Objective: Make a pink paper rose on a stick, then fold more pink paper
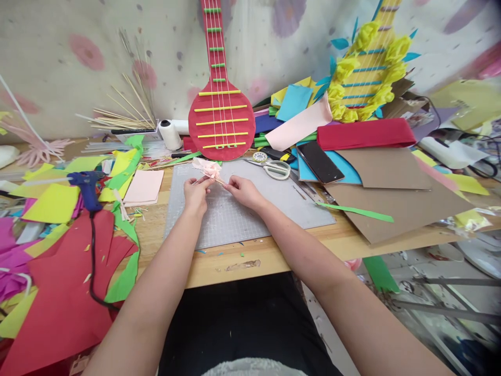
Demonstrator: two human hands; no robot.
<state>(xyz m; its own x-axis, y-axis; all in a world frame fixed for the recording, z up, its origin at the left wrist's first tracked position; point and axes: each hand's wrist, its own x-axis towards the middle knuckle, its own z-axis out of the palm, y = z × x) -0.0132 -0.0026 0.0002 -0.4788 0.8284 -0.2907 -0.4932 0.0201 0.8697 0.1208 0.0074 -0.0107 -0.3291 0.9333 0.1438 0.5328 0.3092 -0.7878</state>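
Note:
Over the grey cutting mat (250, 219), a pale pink paper flower (211, 168) is held between my hands. The fingers of my left hand (197, 194) are closed on its base. My right hand (243, 191) pinches a thin stick-like stem (220, 181) at the flower's lower right. Just behind them stands a red paper lute (222, 122) with yellow and green bars and white strings. Scissors (276, 169) with pale handles lie to the right of my right hand.
A blue glue gun (86, 188) with its cord rests among paper scraps at left. Pink paper squares (144, 186) lie beside the mat. At right are a black phone (320, 162), brown cardboard (395, 203) and a yellow lute (364, 73) with paper flowers.

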